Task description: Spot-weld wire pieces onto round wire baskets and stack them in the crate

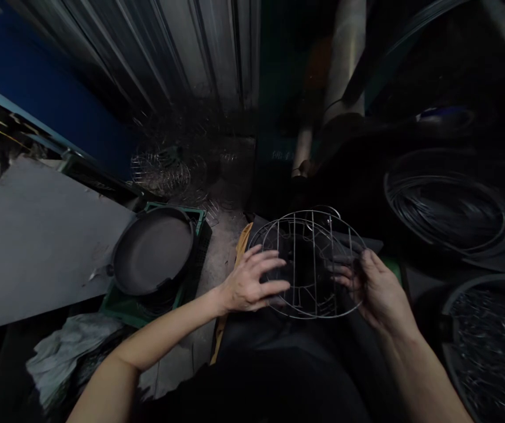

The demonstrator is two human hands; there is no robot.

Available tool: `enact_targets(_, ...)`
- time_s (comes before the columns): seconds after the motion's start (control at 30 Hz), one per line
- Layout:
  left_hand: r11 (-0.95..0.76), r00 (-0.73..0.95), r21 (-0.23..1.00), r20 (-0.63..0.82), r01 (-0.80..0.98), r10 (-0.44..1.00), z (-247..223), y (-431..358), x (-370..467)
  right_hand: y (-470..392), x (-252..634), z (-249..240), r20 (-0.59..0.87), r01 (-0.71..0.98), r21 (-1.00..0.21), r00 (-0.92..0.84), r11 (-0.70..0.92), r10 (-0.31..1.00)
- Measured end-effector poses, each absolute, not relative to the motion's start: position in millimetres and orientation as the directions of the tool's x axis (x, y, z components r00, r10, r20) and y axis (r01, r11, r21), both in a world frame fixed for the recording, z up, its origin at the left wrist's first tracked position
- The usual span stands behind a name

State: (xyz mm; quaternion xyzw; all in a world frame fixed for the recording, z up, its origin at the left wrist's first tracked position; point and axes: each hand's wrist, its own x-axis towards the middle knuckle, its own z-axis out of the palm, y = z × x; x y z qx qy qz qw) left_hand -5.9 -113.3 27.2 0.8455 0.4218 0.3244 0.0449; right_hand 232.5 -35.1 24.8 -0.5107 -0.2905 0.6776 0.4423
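A round wire rack (315, 264) with parallel bars is in front of me, tilted towards the camera. My right hand (382, 291) grips its right rim, thumb on the near side and fingers behind the bars. At the rack's left edge is my left hand (252, 279), its fingers spread over the rim; whether they touch the wire I cannot tell. Behind the rack shows more curved wire, partly hidden by it. A dark surface lies beneath, with a yellow-brown strip (242, 241) along its left side.
On the left a dark round pan (155, 249) sits on a green crate (124, 305), beside a grey panel (44, 235). Wire racks (161, 173) lie on the floor ahead. To the right are a coil of wire (450, 205) and a tub (450, 352) of small metal pieces.
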Motion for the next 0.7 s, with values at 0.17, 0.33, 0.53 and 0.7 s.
enact_targets(0.17, -0.114, -0.216, 0.847, 0.259, 0.52, 0.941, 35.8, -105.9, 3.0, -28.7, 233.3, 30.1, -0.39, -0.274, -0.871, -0.116, -0.407, 0.913)
enact_targets(0.33, 0.141, -0.327, 0.988, -0.115, 0.058, 0.938, 29.3, -90.5, 4.7, -32.2, 222.7, 33.6, -0.322, -0.206, -0.922, -0.07, -0.329, 0.944)
enact_targets(0.53, 0.189, -0.373, 0.942, -0.076, 0.276, 0.925, 23.7, -85.4, -5.6, -40.7, 217.7, 36.8, -0.02, 0.442, -0.895, 0.109, -0.067, 0.994)
enact_targets(0.7, 0.148, -0.276, 0.828, 0.008, 0.54, 0.961, 9.7, -74.5, -7.8, -35.6, 225.6, 25.8, 0.167, 0.762, -0.633, -0.039, 0.138, 0.985)
